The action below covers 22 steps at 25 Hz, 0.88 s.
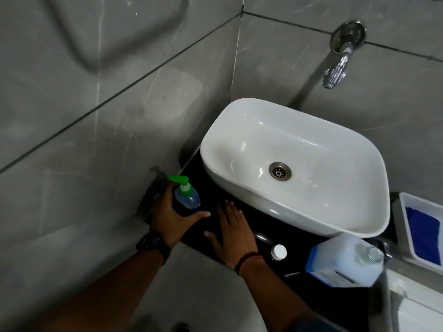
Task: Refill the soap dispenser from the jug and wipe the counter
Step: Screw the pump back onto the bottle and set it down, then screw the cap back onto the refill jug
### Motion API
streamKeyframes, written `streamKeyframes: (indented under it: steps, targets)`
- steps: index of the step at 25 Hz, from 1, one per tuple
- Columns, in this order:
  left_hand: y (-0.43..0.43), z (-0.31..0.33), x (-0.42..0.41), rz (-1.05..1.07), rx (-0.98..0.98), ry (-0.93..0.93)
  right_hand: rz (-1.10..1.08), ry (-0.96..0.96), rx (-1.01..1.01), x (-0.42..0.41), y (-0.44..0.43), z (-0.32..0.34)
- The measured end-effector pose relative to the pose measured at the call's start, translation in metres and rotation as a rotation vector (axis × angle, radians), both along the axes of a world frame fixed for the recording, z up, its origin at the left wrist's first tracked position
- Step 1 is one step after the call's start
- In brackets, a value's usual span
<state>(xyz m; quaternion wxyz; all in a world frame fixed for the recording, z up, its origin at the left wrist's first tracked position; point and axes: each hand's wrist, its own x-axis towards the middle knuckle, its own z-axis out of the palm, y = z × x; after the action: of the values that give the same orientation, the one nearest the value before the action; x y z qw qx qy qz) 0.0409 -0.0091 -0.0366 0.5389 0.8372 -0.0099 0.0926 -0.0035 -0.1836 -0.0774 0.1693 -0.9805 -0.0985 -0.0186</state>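
Note:
A clear soap dispenser [187, 196] with a green pump stands upright at the left end of the black counter [268, 226]. My left hand [173, 218] is wrapped around its lower body. My right hand [233, 233] lies flat and open on the counter just right of it, fingers spread. A translucent white jug [345, 259] with a blue label stands uncapped at the counter's right front. Its white cap [278, 252] lies loose on the counter between my right wrist and the jug.
A white basin [294, 164] fills the back of the counter, under a chrome wall tap [335, 73]. A white tray [405, 216] holding a blue cloth [423, 233] sits at the far right. Grey tiled walls close in left and behind.

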Motion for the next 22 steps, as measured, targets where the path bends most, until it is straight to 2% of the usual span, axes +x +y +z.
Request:
streamKeyframes:
  steps: [4,6,8,10,11,13,15,17,19,22]
  targets:
    - [0.0,0.031,-0.016,0.052,0.016,-0.112,-0.009,-0.046,0.14,-0.011,-0.006,0.042]
    - [-0.007,0.051,-0.027,0.118,0.105,-0.237,-0.04,-0.122,0.231,-0.021,-0.015,0.074]
    - [-0.022,0.07,-0.041,0.172,0.254,-0.384,-0.115,-0.251,0.323,-0.034,-0.032,0.107]
    - [-0.046,0.084,-0.056,0.163,0.34,-0.433,-0.229,-0.438,0.44,-0.052,-0.057,0.139]
    - [-0.061,0.086,-0.065,0.099,0.341,-0.413,-0.297,-0.546,0.491,-0.062,-0.073,0.153]
    - [-0.092,0.08,-0.079,-0.127,0.284,-0.259,-0.429,-0.74,0.582,-0.084,-0.108,0.17]
    - [-0.117,0.065,-0.087,-0.337,0.322,-0.054,-0.551,-0.796,0.692,-0.104,-0.14,0.172]
    - [-0.14,0.043,-0.089,-0.455,0.453,0.051,-0.668,-0.717,0.764,-0.123,-0.168,0.159]
    - [-0.158,0.025,-0.086,-0.524,0.557,0.12,-0.716,-0.507,0.806,-0.135,-0.187,0.137]
    - [-0.176,0.004,-0.077,-0.577,0.698,0.184,-0.587,-0.158,0.847,-0.138,-0.202,0.103]
